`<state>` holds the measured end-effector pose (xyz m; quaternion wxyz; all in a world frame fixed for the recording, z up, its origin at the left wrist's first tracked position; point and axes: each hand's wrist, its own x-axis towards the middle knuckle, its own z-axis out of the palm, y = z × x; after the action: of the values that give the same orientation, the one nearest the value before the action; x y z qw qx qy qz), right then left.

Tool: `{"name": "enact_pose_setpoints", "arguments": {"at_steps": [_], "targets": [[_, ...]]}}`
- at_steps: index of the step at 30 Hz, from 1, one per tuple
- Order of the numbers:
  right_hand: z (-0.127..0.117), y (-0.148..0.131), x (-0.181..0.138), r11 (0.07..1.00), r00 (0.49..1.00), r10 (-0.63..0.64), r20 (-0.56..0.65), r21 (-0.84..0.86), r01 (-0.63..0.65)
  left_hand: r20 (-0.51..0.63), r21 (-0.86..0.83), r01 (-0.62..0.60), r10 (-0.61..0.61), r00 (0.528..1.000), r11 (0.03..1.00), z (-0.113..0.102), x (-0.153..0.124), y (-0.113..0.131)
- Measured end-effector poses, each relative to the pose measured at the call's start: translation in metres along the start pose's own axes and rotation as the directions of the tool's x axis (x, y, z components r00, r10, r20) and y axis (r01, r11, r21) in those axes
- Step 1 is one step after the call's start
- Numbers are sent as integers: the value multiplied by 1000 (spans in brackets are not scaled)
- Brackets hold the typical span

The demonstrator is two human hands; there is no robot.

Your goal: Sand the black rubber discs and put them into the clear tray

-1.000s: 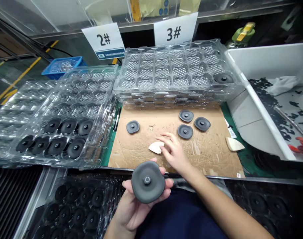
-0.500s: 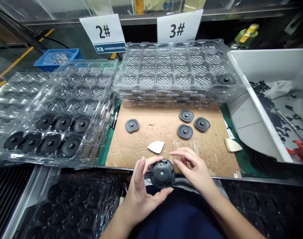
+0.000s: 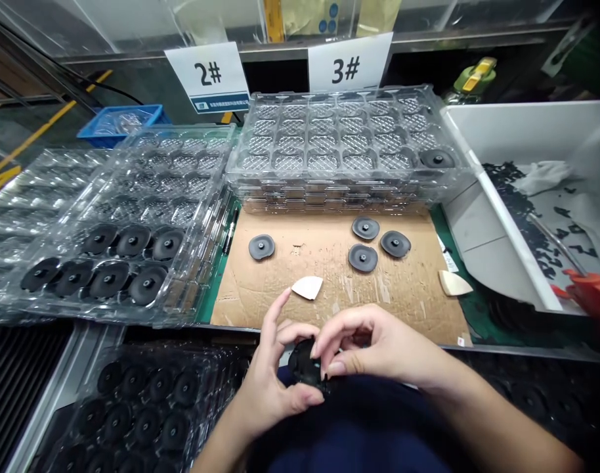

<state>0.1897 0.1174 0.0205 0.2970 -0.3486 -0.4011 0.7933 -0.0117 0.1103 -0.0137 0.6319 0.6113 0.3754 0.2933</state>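
Observation:
A rounded black plastic cover [image 3: 302, 362] is held in front of my body, just past the bench's near edge. My left hand [image 3: 275, 378] grips it at top and bottom between thumb and fingers, with the index finger raised. From the right, my right hand [image 3: 364, 345] pinches the cover's right edge with thumb and fingertips. Whether a smaller piece sits between those fingertips is hidden. Beyond the hands, a white wedge-shaped pad [image 3: 308, 287] lies on the cardboard [image 3: 280, 309]. Similar dark covers rest there too, one at left [image 3: 261, 246] and three at right, including the nearest [image 3: 363, 257].
Stacked clear trays [image 3: 324, 177] stand at the back, one cover [image 3: 436, 158] in the top one. The left tray [image 3: 172, 295] holds several covers. At right, a white bin [image 3: 507, 256] contains small black parts and a red-handled tool [image 3: 588, 289]. A cream wedge [image 3: 455, 283] lies beside it.
My right hand has closed in on the cover and now pinches its right edge. The cover has tilted and moved slightly down and left. The camera view has shifted a little.

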Motion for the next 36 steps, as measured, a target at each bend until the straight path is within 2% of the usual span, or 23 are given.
{"name": "enact_pose_setpoints", "arguments": {"at_steps": [7, 12, 15, 19, 24, 28, 31, 34, 36], "targets": [[1, 8, -6, 997, 996, -45, 83, 61, 40, 92, -132, 95, -83, 992, 987, 3, 2, 10], [-5, 13, -14, 997, 998, -33, 52, 68, 30, 164, -128, 168, -146, 976, 977, 8, 7, 15], [-8, 13, -19, 999, 996, -50, 69, -1, 50, 187, -90, 170, -151, 971, 981, 10, 10, 16], [-10, 22, -25, 994, 996, -70, -58, -86, 65, 141, -3, 98, -97, 985, 995, 12, 13, 15], [-7, 41, -31, 998, 967, -48, -251, 15, 54, 107, 21, -14, 11, 994, 1000, 14, 17, 7], [-9, 45, -34, 998, 950, -39, -310, 27, 49, 115, -31, -4, 8, 993, 999, 17, 23, 5], [-16, 45, -33, 998, 948, -61, -311, -20, 58, 111, -75, 58, -49, 993, 995, 16, 30, 7], [-26, 44, -27, 995, 946, -91, -312, -73, 71, 127, -127, 250, -235, 964, 960, 12, 32, 6], [-36, 41, -15, 983, 938, -116, -326, -173, 61, 76, -171, 353, -345, 935, 920, 9, 27, 1]]}}
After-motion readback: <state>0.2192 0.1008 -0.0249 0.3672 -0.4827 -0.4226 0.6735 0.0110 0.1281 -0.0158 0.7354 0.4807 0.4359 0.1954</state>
